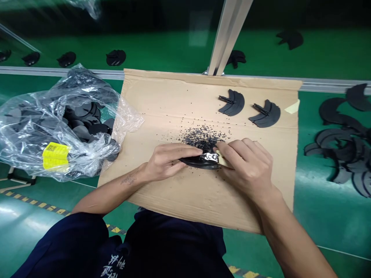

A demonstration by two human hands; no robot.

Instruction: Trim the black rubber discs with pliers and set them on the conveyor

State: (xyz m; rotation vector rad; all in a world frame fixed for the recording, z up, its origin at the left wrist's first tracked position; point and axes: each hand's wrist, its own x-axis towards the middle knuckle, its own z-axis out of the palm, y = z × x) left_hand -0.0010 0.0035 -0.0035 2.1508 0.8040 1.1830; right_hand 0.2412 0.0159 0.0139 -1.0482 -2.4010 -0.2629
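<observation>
Over a cardboard sheet [179, 200] on a green table [313, 208], pinches a black part [199, 163] between thumb and fingers of the left hand [164, 162], just above the cardboard; grips the pale handle of a small metal-headed tool [210, 156] with the curled fingers of the right hand [249, 166], tool head against the part. Has black scraps [203, 137] strewn just beyond the fingers, two curved black pieces [236, 103] farther past the right fingers, a clear bag [87, 157] of dark parts left of the left fingers, and loose black pieces [355, 148] well to the right of both.
</observation>
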